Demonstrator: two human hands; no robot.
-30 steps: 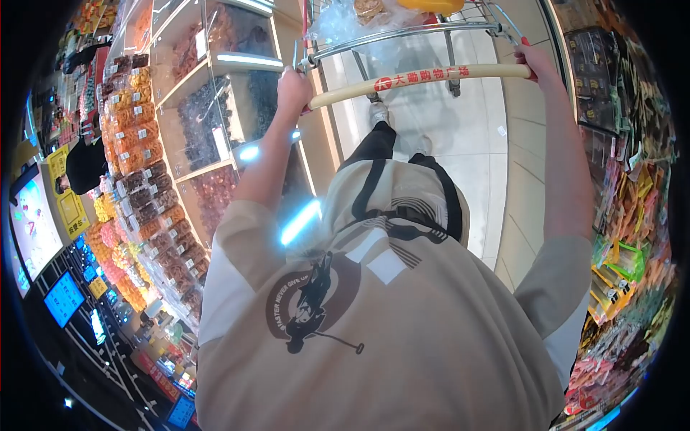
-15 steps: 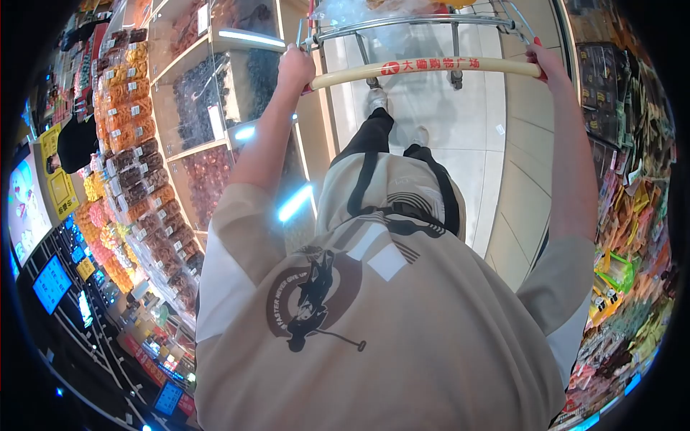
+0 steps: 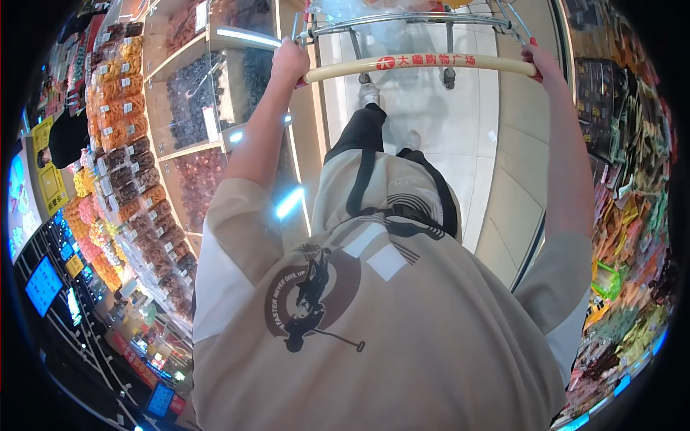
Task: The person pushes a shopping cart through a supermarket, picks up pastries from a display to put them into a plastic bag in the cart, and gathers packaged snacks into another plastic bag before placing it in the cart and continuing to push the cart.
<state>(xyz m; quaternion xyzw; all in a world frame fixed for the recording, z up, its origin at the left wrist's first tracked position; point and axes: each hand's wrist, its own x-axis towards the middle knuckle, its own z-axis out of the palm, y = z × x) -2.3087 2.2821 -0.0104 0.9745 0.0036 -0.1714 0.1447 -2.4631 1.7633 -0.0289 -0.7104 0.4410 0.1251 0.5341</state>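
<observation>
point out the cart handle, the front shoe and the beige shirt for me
Cart handle [image 3: 422, 62]: head view, middle of the pale bar, by the red lettering.
Front shoe [image 3: 369, 94]: head view, on its upper.
Beige shirt [image 3: 392, 320]: head view, on plain fabric right of the round print.

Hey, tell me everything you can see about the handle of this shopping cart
The handle is a long, smooth, cream bar, apparently plastic, with red end pieces. A round red logo and red Chinese lettering run along its middle. It looks slightly bowed in this wide view and spans the aisle in front of the wearer, above the pale floor, nearer than the metal cart rail. The left grip and right grip hold its two ends.
</observation>
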